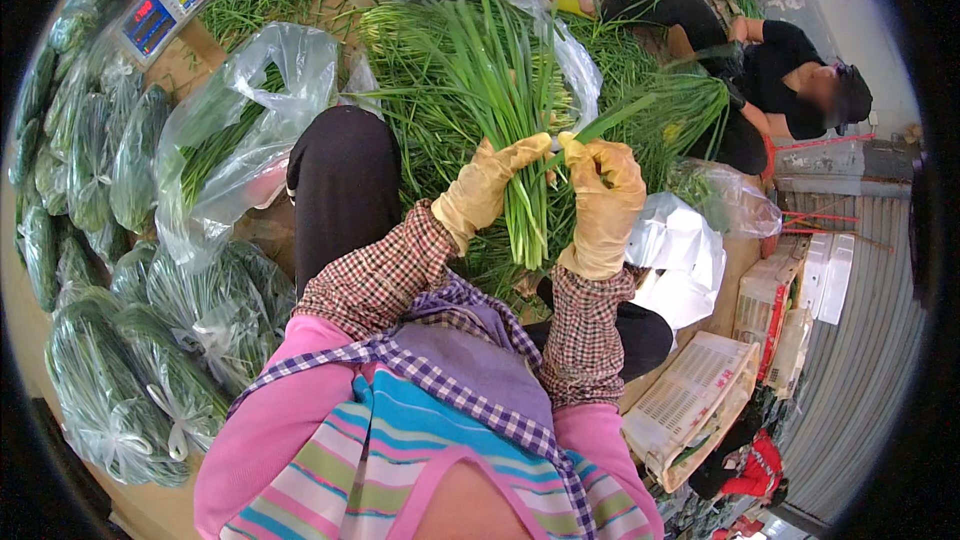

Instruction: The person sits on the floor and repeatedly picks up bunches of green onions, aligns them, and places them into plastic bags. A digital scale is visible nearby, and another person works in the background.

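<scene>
My left hand (491, 184), in a yellowish rubber glove, is closed round the lower part of a bunch of long green leafy stalks (527, 217) that look like garlic chives. The bunch stands upright in the view, pale ends towards me, leaves fanned out beyond the hand. My right hand (606, 195), gloved alike, is just right of the bunch and pinches a green leaf (619, 116) between thumb and finger. Beneath and beyond both hands lies a large pile of the same greens (427, 127), partly on clear plastic. An open plastic bag (247, 112) with greens inside is at the left.
Tied plastic bags of greens (112, 382) fill the left side, below a digital scale (171, 6). White plastic (675, 259) lies right of my right hand, with plastic crates (694, 401) farther right. A person in black (795, 82) sits at upper right; a person in red (757, 469) is at lower right.
</scene>
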Tool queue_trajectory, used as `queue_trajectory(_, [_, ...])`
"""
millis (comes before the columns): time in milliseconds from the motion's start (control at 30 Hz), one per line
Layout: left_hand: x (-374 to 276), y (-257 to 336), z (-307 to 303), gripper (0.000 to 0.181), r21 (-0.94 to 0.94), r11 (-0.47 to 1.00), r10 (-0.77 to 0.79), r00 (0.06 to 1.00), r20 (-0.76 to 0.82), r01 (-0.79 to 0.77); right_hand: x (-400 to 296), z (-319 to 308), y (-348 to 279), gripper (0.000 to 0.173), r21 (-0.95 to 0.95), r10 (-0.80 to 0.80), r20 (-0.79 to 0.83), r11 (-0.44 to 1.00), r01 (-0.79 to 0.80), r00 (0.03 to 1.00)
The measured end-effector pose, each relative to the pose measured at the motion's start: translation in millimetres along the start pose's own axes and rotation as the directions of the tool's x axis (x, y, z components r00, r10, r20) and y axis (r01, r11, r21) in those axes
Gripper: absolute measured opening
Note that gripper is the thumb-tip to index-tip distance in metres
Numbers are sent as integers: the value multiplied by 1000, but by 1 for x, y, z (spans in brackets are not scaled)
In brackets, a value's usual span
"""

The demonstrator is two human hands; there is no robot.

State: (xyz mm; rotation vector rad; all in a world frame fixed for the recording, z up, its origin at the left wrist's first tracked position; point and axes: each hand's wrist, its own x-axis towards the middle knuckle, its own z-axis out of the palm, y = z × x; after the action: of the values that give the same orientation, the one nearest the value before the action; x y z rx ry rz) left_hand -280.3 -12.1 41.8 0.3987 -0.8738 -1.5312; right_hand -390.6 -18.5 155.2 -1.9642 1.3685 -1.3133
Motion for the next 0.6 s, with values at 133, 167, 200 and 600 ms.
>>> queue_trajectory(133, [8,6,10,29,-337,933,-183,972,-146,125,-2,-4,16,8,274,92,-137,960,-52,986])
queue_trajectory(167, [9,6,8,30,-343,932,-179,971,-161,115,-2,-8,15,6,265,113,-187,962,-61,976])
queue_trajectory(200, [11,5,4,32,-350,931,-176,969,-175,106,1,-16,12,8,266,83,-276,964,-7,957])
queue_trajectory(600, [19,29,13,43,-169,984,12,965,-261,-57,-46,-117,75,87,-204,713,188,701,-683,676])
